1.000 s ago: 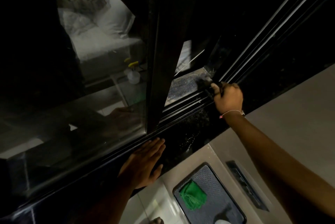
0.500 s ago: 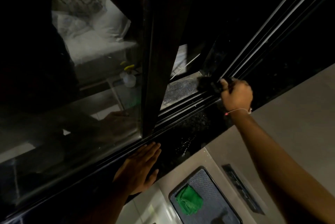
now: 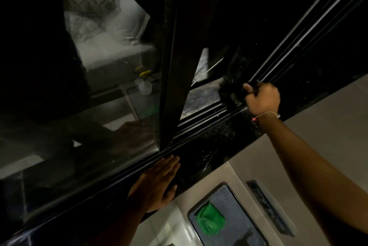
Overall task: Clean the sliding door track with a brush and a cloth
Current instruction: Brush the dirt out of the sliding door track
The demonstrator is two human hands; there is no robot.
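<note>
The dark sliding door track [image 3: 201, 118] runs diagonally from lower left to upper right. My right hand [image 3: 262, 99] is closed around a black brush [image 3: 232, 93], whose bristles press on the track beside the dusty outer sill. My left hand [image 3: 157, 182] lies flat, fingers spread, on the black speckled threshold [image 3: 211, 144] just under the door frame [image 3: 175, 56]. A green cloth [image 3: 210, 220] sits crumpled in a dark tray [image 3: 237, 204] on the floor, apart from both hands.
The glass pane [image 3: 79, 106] at left reflects a bed, a white spray bottle [image 3: 145, 84] with a yellow trigger, and my left hand. A dark flat strip [image 3: 268, 208] lies on the pale floor right of the tray.
My right hand has slid the brush to the right along the track. My left hand stays flat on the threshold. The view has shifted slightly.
</note>
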